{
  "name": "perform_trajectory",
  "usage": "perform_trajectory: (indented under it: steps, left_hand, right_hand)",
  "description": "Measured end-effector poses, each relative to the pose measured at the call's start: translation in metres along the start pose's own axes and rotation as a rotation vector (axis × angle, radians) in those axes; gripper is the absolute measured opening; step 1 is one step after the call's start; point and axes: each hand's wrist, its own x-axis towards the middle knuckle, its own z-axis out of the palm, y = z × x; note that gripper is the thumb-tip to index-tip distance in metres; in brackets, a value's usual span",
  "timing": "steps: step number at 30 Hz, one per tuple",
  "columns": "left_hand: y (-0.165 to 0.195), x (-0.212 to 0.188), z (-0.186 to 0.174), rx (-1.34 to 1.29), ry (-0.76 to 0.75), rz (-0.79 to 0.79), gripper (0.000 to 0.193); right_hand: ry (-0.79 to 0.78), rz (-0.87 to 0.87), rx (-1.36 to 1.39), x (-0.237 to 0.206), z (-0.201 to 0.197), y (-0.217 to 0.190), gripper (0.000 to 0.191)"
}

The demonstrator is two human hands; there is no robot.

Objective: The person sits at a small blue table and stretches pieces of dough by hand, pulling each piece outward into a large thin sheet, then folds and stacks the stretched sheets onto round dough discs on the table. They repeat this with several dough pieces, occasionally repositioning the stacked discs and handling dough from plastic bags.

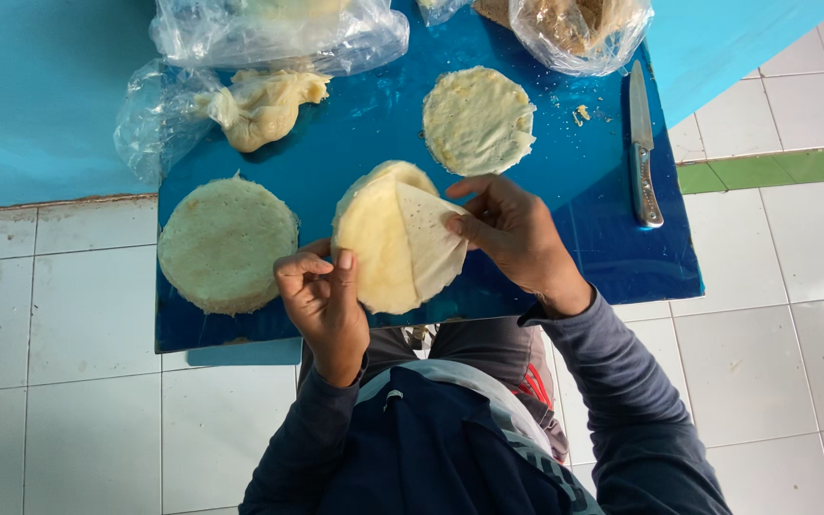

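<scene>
L hand [321, 310] + R hand [517, 234] both pinching folded dough sheet [395, 238], board [545, 172] ctr. Dough stack [227, 244] at 9 o'clock; knife [642, 143] at 2.

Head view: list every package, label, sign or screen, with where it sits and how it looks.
Clear plastic bag: top left of the blue board, crumpled, pale contents.
Clear plastic bag: left board edge, opened, yellowish dough lump spilling out.
Clear plastic bag: top right, brownish crumbly contents.
No labels, signs or screens.
</scene>
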Motion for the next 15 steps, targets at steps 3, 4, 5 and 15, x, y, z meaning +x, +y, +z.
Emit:
perform_trajectory:
  steps: [3,4,5,15]
  left_hand:
    - [-0.008,0.000,-0.010,-0.061,0.048,-0.047,0.024]
    - [-0.009,0.000,-0.013,-0.116,0.061,-0.077,0.024]
    - [-0.010,-0.001,-0.015,-0.171,0.074,-0.108,0.023]
    - [-0.006,0.004,-0.015,-0.145,0.122,-0.150,0.020]
  right_hand:
    - [-0.116,0.120,0.075,0.003,-0.005,0.010,0.020]
    - [-0.143,0.151,0.126,0.004,-0.005,0.012,0.019]
    - [-0.106,0.174,0.284,0.005,-0.007,0.013,0.019]
    - [0.162,0.151,0.878,-0.002,-0.005,0.014,0.013]
